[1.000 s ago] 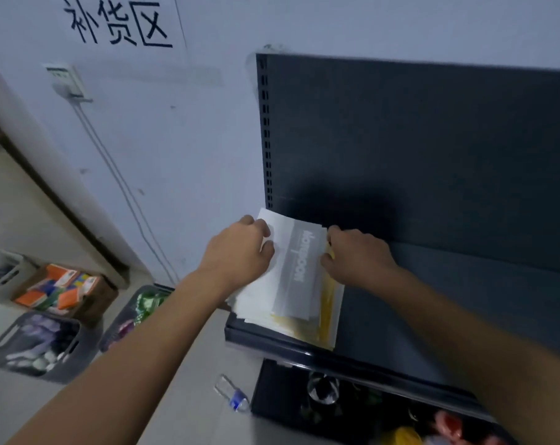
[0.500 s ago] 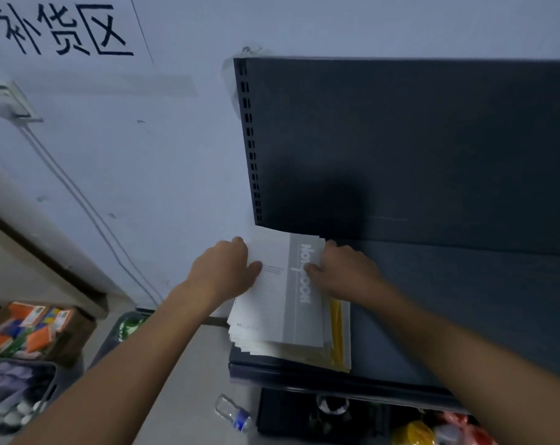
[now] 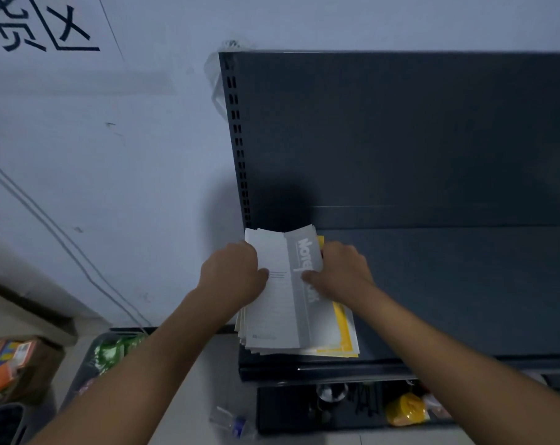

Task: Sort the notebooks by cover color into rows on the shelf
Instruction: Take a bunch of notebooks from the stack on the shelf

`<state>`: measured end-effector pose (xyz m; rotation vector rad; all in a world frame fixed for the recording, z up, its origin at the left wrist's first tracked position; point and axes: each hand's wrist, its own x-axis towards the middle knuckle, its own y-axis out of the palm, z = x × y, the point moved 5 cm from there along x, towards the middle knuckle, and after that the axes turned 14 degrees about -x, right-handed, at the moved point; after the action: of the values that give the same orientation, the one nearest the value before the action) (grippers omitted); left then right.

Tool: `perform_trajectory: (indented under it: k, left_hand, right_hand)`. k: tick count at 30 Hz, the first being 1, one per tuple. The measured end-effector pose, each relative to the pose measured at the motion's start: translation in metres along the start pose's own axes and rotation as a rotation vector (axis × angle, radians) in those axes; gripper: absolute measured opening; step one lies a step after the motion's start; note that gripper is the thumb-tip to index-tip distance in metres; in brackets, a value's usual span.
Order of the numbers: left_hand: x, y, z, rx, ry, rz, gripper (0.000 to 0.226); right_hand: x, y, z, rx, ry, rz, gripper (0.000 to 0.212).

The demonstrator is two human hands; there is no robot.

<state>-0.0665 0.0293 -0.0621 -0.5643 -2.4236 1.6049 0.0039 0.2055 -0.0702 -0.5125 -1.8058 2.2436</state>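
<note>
A stack of thin notebooks (image 3: pixel 281 319) lies at the left end of the dark shelf (image 3: pixel 448 300). The top one has a white and grey cover; a yellow-trimmed notebook (image 3: pixel 342 326) shows beneath it on the right. My left hand (image 3: pixel 232 274) grips the left edge of the top notebooks, thumb on the cover. My right hand (image 3: pixel 339 271) holds the right edge, thumb pressed on the grey band. The far end of the top notebooks is lifted and bent upward.
The shelf's dark back panel (image 3: pixel 400 139) rises behind the stack. A lower shelf holds a yellow item (image 3: pixel 407 409) and a glass. On the floor lie a plastic bottle (image 3: pixel 233 423), a bin of green packets (image 3: pixel 111 351) and a box of colourful items (image 3: pixel 9 364).
Both hands have stayed on the stack while its far end lifted and curled up. The camera view shifted right and closer to the shelf.
</note>
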Motion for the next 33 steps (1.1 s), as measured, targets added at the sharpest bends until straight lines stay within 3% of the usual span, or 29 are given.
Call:
perform_trajectory:
  k: [4, 9, 20, 25, 31, 33]
  left_hand:
    - [-0.004, -0.001, -0.001, -0.005, -0.032, -0.016, 0.035]
    - [0.002, 0.001, 0.005, -0.121, -0.095, 0.057, 0.040]
    - [0.006, -0.019, 0.018, -0.212, -0.223, 0.020, 0.043]
    - [0.005, -0.023, 0.019, -0.229, -0.245, 0.019, 0.031]
    - [0.003, -0.019, 0.016, -0.346, -0.293, -0.076, 0.053]
    - [0.002, -0.014, 0.015, -0.343, -0.273, -0.078, 0.046]
  right_hand:
    - [-0.010, 0.004, 0.000, -0.038, 0.041, 0.050, 0.027]
    - [-0.017, 0.007, 0.004, 0.034, 0.010, 0.023, 0.038]
    - [-0.018, 0.022, 0.004, 0.058, -0.027, 0.040, 0.055]
    - [-0.019, 0.017, 0.002, 0.083, -0.024, 0.041, 0.048]
    - [-0.015, 0.013, 0.004, 0.193, -0.024, 0.080, 0.038]
    - [-0.014, 0.011, 0.005, 0.255, -0.034, 0.106, 0.031]
